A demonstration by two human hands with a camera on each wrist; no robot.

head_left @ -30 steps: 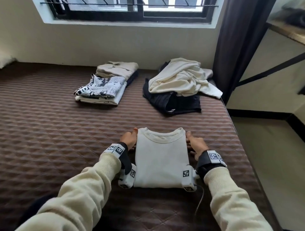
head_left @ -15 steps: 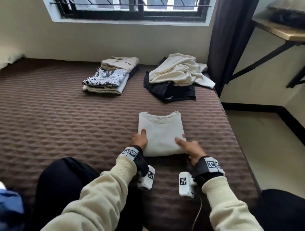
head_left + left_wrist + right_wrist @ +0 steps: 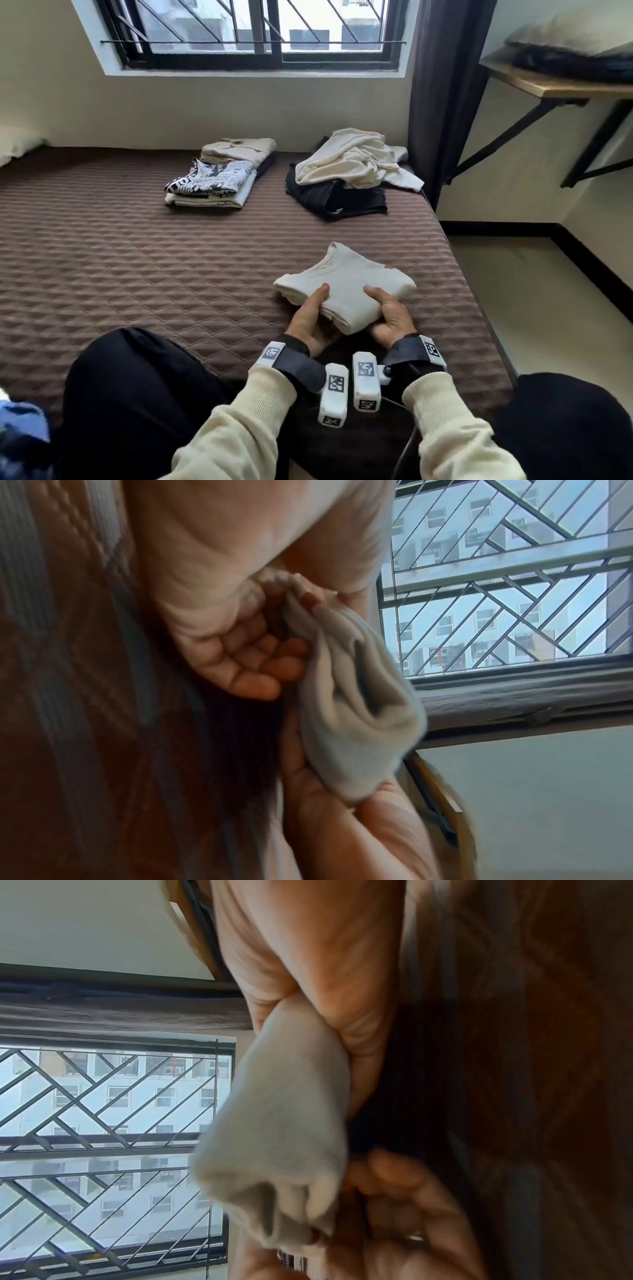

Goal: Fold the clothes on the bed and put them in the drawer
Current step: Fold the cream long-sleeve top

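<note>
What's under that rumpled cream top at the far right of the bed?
A dark garment lies under the cream top, its front edge showing. Anything further beneath the pile is covered.

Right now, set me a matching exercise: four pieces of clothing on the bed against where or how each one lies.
1. white shirt
2. printed top
3. cream sweater
4. black garment

A. crumpled on top of the unfolded heap
B. held in both hands
C. under the crumpled heap
D. folded, on the front folded stack

Pairs: 1-B, 2-D, 3-A, 4-C
</note>
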